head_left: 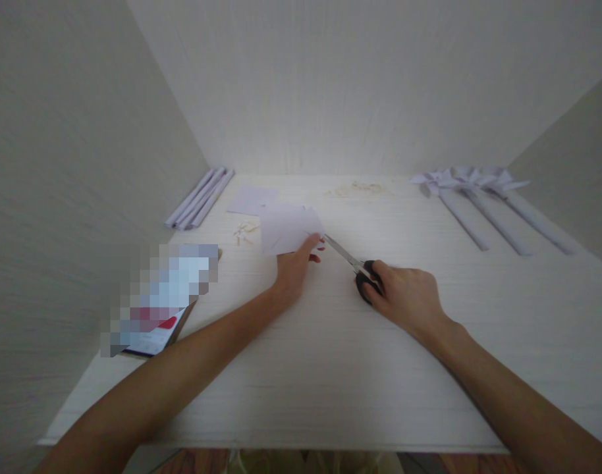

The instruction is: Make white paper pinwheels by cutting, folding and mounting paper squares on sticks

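My left hand [296, 266] grips a pale sheet of paper [286, 227] by its near right corner, thumb on top and fingers beneath. Short slits show in the sheet, which is held over the table. In my right hand [404, 293] is a pair of scissors [350, 258] with black handles, thumb and fingers through the loops. The blades point up and left, and their tips are close to the paper's right edge by my left fingers. Whether the tips touch the paper I cannot tell. A second flat piece of paper [249, 199] lies just behind the held one.
Rolled paper tubes [199, 199] lie at the back left. A phone [155, 336], partly blurred, rests at the left edge. Three paper pinwheels on sticks [496, 214] lie at the back right. Small pale bits [244, 232] and a scattered pile [363, 189] are on the white table [305, 382]; walls enclose it.
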`<action>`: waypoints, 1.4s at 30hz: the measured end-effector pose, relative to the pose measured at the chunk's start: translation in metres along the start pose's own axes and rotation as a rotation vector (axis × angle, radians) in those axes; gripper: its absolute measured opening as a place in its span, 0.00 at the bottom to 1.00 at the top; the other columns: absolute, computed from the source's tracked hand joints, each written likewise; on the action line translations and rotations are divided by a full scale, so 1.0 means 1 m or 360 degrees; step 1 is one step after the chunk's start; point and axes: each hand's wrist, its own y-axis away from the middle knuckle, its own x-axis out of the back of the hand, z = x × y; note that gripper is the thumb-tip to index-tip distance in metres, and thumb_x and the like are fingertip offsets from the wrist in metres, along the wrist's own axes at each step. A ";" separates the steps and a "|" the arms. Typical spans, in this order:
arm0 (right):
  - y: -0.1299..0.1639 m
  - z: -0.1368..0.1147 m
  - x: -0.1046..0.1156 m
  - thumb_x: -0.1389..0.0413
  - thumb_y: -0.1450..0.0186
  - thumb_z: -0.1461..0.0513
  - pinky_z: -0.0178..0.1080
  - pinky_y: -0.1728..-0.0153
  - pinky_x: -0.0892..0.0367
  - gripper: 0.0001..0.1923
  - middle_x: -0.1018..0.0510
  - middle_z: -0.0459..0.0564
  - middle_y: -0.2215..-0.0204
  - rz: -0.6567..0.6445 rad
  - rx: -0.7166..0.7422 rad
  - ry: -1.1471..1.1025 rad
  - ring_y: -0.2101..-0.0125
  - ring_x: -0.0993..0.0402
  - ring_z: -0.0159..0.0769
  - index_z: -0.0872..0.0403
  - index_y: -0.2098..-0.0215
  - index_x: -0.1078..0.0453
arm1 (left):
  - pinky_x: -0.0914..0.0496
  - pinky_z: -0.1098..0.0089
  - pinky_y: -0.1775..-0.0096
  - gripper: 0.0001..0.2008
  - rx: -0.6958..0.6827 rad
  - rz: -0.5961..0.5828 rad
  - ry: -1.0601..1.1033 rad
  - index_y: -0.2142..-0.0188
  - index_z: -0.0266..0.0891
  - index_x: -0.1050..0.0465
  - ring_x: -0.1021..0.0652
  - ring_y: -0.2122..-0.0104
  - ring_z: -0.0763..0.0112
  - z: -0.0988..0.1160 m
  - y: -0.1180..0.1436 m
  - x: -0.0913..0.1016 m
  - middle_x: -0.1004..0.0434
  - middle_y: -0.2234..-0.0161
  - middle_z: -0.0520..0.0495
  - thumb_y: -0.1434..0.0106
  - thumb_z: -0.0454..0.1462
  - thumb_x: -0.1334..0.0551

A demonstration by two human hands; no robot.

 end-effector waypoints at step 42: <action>0.000 -0.004 0.000 0.56 0.41 0.55 0.35 0.81 0.59 0.13 0.23 0.49 0.78 -0.0110 -0.0043 -0.0034 0.78 0.29 0.38 0.53 0.70 0.34 | 0.39 0.77 0.81 0.05 0.0022 0.0038 0.0006 0.75 0.36 0.32 0.29 0.77 0.76 -0.002 -0.001 -0.002 0.29 0.76 0.51 0.53 0.37 0.39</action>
